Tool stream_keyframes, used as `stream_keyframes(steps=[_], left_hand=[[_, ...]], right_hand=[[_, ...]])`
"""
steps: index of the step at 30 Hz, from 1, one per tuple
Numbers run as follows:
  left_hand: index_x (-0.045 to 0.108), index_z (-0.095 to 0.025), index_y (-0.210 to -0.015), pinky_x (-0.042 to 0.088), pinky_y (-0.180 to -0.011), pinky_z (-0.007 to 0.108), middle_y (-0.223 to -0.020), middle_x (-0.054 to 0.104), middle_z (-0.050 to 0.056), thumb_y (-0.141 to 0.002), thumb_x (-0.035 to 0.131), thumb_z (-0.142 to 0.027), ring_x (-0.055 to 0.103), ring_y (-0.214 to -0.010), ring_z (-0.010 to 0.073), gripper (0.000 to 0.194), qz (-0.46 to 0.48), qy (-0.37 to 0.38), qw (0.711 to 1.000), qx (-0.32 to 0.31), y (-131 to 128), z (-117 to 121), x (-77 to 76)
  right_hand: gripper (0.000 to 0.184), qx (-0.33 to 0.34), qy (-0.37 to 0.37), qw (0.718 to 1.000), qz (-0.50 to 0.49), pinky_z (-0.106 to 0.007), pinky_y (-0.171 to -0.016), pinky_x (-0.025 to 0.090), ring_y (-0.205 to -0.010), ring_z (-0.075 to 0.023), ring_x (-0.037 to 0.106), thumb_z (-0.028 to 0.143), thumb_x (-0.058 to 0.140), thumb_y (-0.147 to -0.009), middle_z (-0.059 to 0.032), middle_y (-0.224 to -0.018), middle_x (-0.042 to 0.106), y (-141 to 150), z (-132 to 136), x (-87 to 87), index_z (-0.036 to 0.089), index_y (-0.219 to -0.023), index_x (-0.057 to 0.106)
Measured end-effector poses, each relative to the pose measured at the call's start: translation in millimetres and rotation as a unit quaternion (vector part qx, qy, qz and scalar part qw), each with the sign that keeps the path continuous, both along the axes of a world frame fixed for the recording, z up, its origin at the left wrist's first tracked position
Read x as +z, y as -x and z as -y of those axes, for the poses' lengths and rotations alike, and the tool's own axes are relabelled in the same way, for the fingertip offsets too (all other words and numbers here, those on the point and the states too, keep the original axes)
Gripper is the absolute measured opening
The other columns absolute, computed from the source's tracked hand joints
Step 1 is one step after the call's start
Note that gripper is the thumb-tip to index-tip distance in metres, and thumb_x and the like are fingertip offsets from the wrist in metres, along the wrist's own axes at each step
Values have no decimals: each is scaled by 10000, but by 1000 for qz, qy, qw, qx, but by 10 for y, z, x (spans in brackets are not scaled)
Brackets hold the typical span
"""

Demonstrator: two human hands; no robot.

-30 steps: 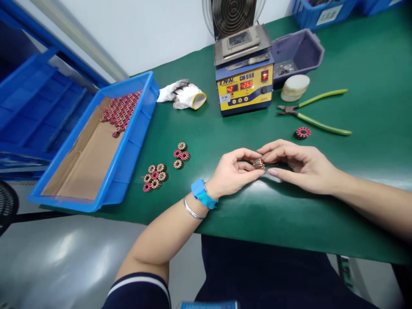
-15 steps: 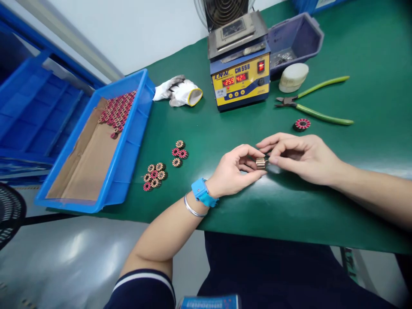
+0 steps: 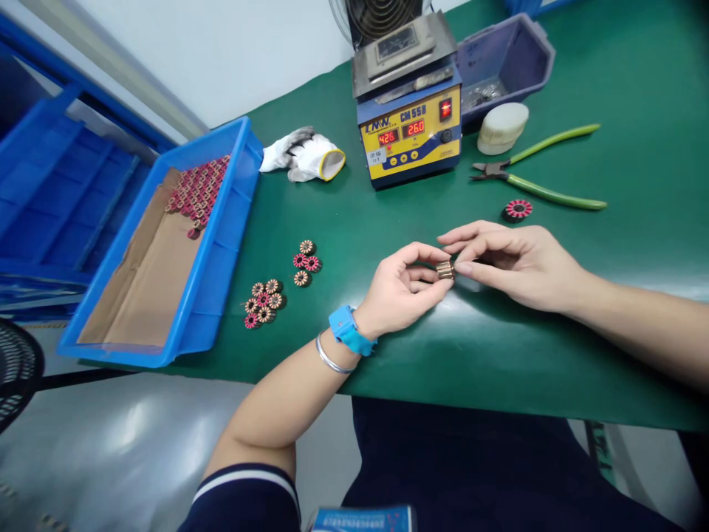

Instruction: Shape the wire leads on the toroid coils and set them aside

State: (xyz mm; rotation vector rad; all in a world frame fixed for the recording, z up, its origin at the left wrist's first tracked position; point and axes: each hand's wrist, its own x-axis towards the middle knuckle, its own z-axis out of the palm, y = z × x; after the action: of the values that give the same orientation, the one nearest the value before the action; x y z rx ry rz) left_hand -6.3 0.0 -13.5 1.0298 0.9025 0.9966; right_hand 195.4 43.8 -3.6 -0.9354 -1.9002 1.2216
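A copper-wound ring coil (image 3: 444, 270) is held on its side between the thumb and fingers of my left hand (image 3: 407, 288), just above the green table. My right hand (image 3: 512, 264) is closed in a pinch at the coil's right side, where a thin wire end seems to stick out; the fingertips partly hide it. Beyond my right hand lies a single coil with a red face (image 3: 518, 210). Left of my hands sit a small group of coils (image 3: 306, 261) and a larger group (image 3: 264, 301), some copper-faced and some red.
A blue bin (image 3: 207, 295) with cardboard and many coils stands at left. White gloves (image 3: 304, 154) lie beside it. At the back are a yellow-and-blue heating unit (image 3: 413, 137) with lit digits, a purple bin (image 3: 521, 59), a round whitish container (image 3: 503, 128) and green-handled cutters (image 3: 546, 188).
My right fingertips have come closer against the coil, and both hands still hold it. The view has shifted slightly, and the digits on the heating unit differ.
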Motion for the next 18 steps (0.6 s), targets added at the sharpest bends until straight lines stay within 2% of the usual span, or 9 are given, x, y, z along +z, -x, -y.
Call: stream_keyframes(steps=[7, 11, 13, 15, 18], left_hand=[[585, -181, -1001, 586, -692, 225, -960, 661, 25, -707, 899, -327, 666, -783, 106, 455, 6, -4, 1000, 12, -4, 7, -9], [579, -184, -972, 597, -700, 242, -941, 681, 34, -670, 926, -411, 677, -815, 131, 512, -11, -11, 999, 40, -14, 10, -25], [569, -187, -954, 601, -703, 241, -940, 685, 34, -655, 934, -421, 679, -825, 134, 527, -19, -16, 998, 53, -16, 7, -30], [561, -187, -941, 603, -710, 237, -924, 684, 27, -649, 939, -412, 676, -817, 125, 528, -21, -20, 998, 55, -14, 2, -29], [562, -182, -935, 598, -711, 217, -907, 679, 18, -658, 936, -365, 670, -802, 107, 500, -16, -23, 998, 47, -9, -2, -17]], right_hand=[[152, 7, 5, 1000, -17, -424, -920, 633, -1044, -250, 719, 385, 794, -851, -69, -1172, 726, -22, -17, -46, 240, -813, 767], [104, -4, -89, 996, 7, -509, -1035, 571, -1171, -297, 669, 325, 758, -875, -63, -1265, 680, -5, 89, -2, 250, -805, 740], [73, 11, -144, 989, 16, -539, -1106, 520, -1252, -317, 622, 285, 748, -879, -54, -1353, 637, 8, 153, 35, 258, -812, 735], [18, 27, -160, 987, 6, -549, -1158, 475, -1317, -325, 578, 260, 749, -882, -42, -1440, 586, 14, 185, 53, 273, -872, 742], [201, -6, -122, 992, -15, -568, -1187, 431, -1382, -344, 523, 305, 776, -879, -66, -1497, 545, 5, 145, 22, 287, -1075, 733]])
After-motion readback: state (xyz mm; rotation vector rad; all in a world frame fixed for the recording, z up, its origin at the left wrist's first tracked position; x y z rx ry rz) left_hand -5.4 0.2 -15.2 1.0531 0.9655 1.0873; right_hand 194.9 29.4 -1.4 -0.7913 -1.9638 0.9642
